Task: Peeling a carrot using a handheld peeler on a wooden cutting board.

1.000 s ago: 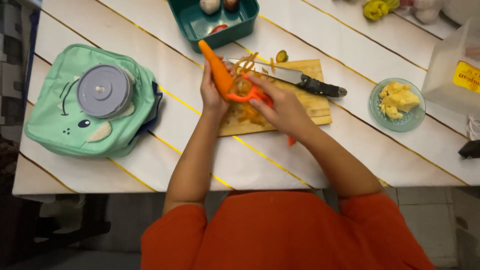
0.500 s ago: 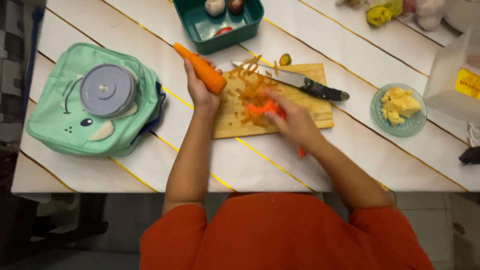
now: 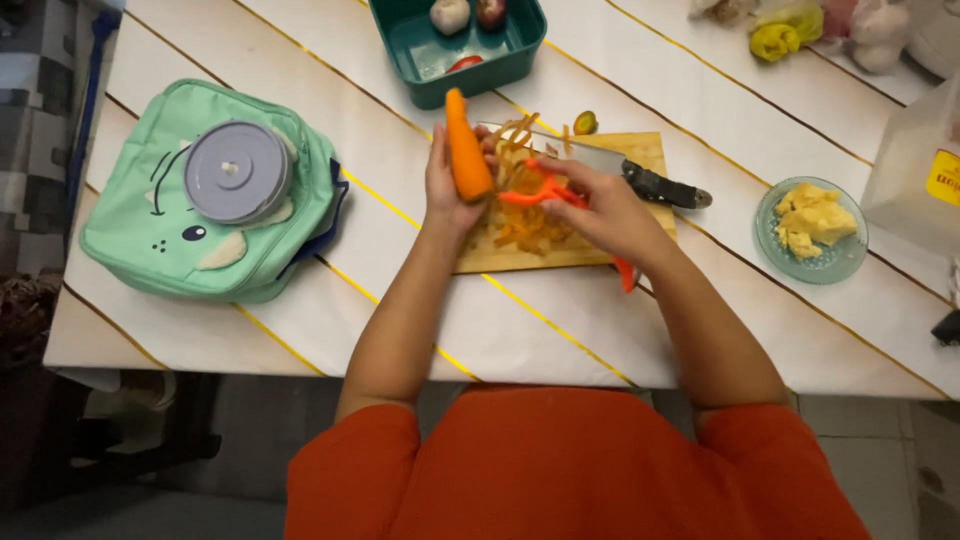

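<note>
A home kitchen or dining spot: a white plank-look counter (image 3: 300, 330) with yellow seams carries a wooden cutting board (image 3: 580, 250) strewn with carrot peelings, a kitchen knife (image 3: 640, 178), a teal food tub (image 3: 440, 65) at the far edge, a glass dish (image 3: 845, 262) and a child's green lunch bag (image 3: 150, 240) near the left edge.

My carrot (image 3: 468, 155) and peeler (image 3: 540, 192) are orange; the bench (image 3: 330, 60) is white with yellow stripes; the backpack (image 3: 160, 240) at nine o'clock is mint green.
</note>
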